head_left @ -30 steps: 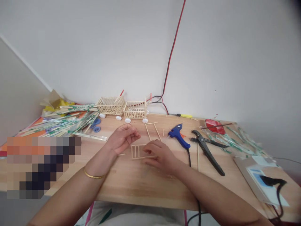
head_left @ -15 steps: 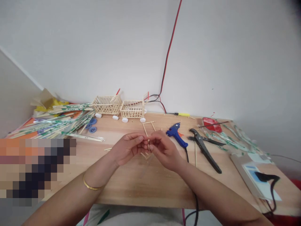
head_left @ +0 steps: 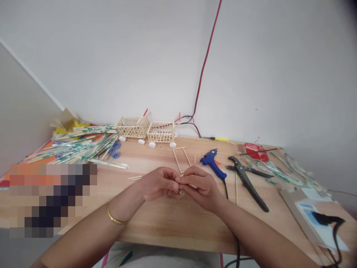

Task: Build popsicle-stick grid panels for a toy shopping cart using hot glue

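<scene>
My left hand (head_left: pixel 160 185) and my right hand (head_left: pixel 203 188) meet above the middle of the wooden table, fingertips pressed together. Whatever is pinched between them is hidden by the fingers. Just beyond lies a frame of thin wooden sticks (head_left: pixel 177 160), partly covered by my hands. A small bit of pale stick (head_left: pixel 181 192) shows below the fingertips. To the right of my right hand rests a blue glue gun (head_left: pixel 214 163). Short loose sticks (head_left: pixel 135 178) lie left of my left hand.
Two stick carts (head_left: pixel 132 127) with white wheels stand near the wall. Wrapped chopsticks (head_left: pixel 83 149) and blue discs (head_left: pixel 115 155) lie left. Black cutters (head_left: pixel 248 182), a red packet (head_left: pixel 256 152) and a white box (head_left: pixel 306 212) are right. A pixelated patch covers the lower left.
The view has shifted slightly, so the table appears further right and lower. My hands have lowered a little, and the right fingers have turned to point more toward the left hand.
</scene>
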### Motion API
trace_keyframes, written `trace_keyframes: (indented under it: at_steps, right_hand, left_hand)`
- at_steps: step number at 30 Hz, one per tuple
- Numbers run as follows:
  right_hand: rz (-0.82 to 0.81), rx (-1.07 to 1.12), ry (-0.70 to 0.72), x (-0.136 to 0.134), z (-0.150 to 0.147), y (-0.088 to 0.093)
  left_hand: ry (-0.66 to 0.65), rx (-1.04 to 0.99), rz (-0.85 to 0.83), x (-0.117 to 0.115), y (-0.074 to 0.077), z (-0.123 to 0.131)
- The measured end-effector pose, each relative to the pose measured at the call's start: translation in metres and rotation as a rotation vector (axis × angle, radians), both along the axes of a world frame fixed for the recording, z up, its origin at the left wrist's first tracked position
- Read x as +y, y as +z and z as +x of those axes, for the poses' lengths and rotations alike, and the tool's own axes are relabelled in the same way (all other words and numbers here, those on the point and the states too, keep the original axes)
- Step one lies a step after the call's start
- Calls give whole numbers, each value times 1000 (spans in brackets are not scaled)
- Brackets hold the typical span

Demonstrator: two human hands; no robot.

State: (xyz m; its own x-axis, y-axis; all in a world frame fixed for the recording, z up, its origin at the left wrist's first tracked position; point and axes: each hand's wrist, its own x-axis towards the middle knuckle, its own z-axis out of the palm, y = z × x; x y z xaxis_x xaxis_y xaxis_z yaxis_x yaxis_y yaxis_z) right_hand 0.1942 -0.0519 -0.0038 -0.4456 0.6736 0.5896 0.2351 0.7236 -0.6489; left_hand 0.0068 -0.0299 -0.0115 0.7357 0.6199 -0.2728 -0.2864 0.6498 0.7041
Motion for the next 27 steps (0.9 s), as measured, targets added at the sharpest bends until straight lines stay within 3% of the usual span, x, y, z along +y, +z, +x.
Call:
trace_keyframes:
  at_steps: [10,18,27]
  right_hand:
    - [-312,263,-130,11,8,-2]
    - [-370,241,-91,11,11,-4]
    - [-619,473,26,13,11,-18]
  left_hand:
    - [56,-151,51,5,3,-5]
    - [93,-221,34,8,1,-6]
    - [147,-55,88,6,4,-2]
